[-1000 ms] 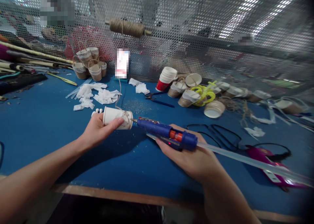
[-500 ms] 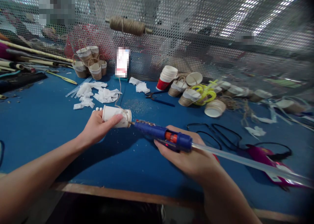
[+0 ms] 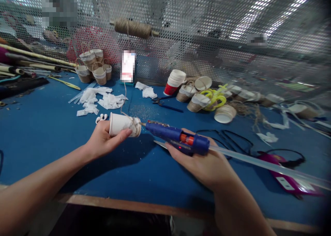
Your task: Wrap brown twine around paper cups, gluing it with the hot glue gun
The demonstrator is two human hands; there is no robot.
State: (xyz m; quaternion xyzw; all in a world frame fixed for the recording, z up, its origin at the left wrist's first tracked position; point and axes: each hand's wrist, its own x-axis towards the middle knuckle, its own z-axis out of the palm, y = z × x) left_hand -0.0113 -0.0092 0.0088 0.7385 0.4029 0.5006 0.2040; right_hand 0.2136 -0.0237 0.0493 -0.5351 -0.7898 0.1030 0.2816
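Observation:
My left hand (image 3: 104,137) is closed around a white paper cup (image 3: 120,123), which lies on its side with its base to the right. Twine (image 3: 124,101) runs from the spool (image 3: 133,28) above down to the cup and loops round its base end. In my right hand (image 3: 204,162) is a blue hot glue gun (image 3: 176,136); its nozzle points left, at or very near the cup's base rim. A long clear glue stick (image 3: 258,163) sticks out of the gun's back. A pointed metal blade (image 3: 160,144) shows beneath the gun, its other end hidden by my hand.
Twine-wrapped small baskets (image 3: 99,74) stand at the back left, near white lace scraps (image 3: 112,101). Pliers (image 3: 168,105), stacked paper cups (image 3: 175,81) and yellow tubing (image 3: 216,100) lie behind my right hand. A black cord and a purple power strip (image 3: 287,181) are at right.
The cup has turned slightly, and more twine shows at its base end. The glue gun has shifted a little right and up along the rim. The metal blade has come into view.

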